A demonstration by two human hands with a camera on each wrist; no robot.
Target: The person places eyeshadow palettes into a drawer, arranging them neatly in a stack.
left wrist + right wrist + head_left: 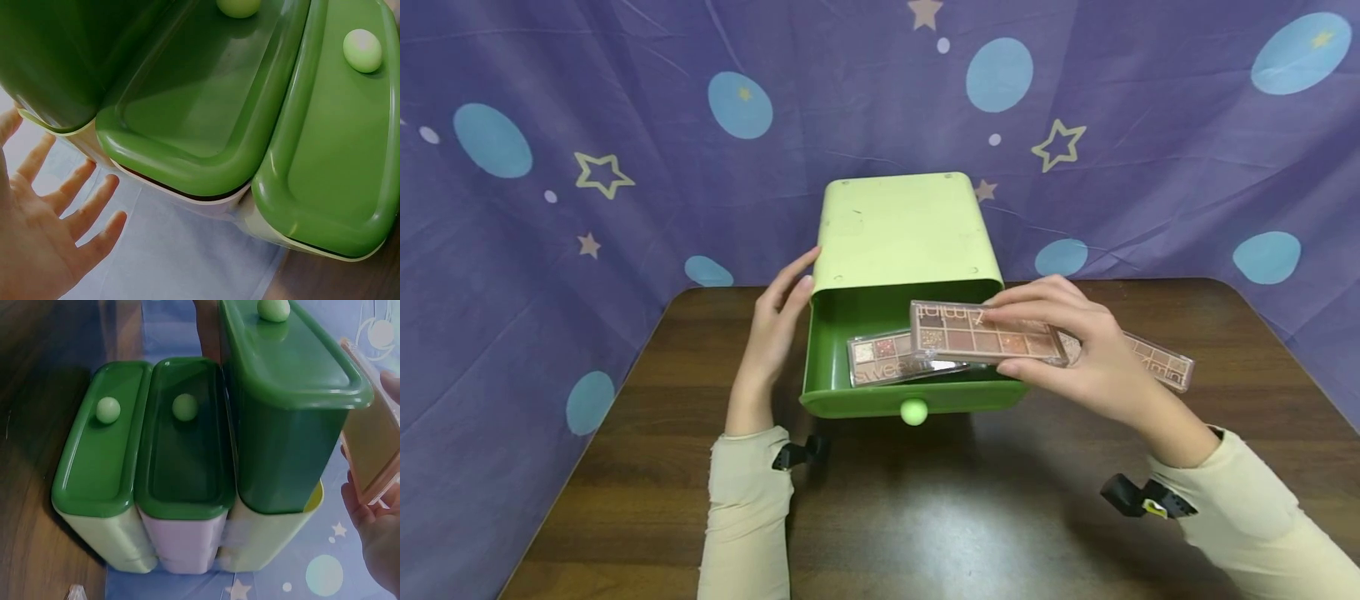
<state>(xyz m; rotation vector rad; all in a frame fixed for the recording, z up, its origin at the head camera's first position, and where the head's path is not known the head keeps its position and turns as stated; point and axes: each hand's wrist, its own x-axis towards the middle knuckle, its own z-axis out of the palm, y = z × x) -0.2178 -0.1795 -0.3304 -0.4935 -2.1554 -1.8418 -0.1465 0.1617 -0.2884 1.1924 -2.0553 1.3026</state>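
Observation:
The top drawer (850,404) of a light-green drawer unit (902,229) is pulled out. An eyeshadow palette (872,367) lies tilted inside it. Above the drawer's right part, my right hand (1090,354) grips another clear-lidded palette (962,337) between thumb and fingers; in the right wrist view that hand (381,540) pinches the palette (372,440) beside the drawer (287,450). My left hand (771,321) rests its fingertips on the unit's left side; the left wrist view shows this hand (47,237) with fingers spread.
A third palette (1176,371) lies on the wooden table (640,467) right of the unit, partly behind my right hand. Under the pulled-out drawer are two closed drawers (184,456) with round knobs. A patterned purple cloth (647,100) hangs behind the table.

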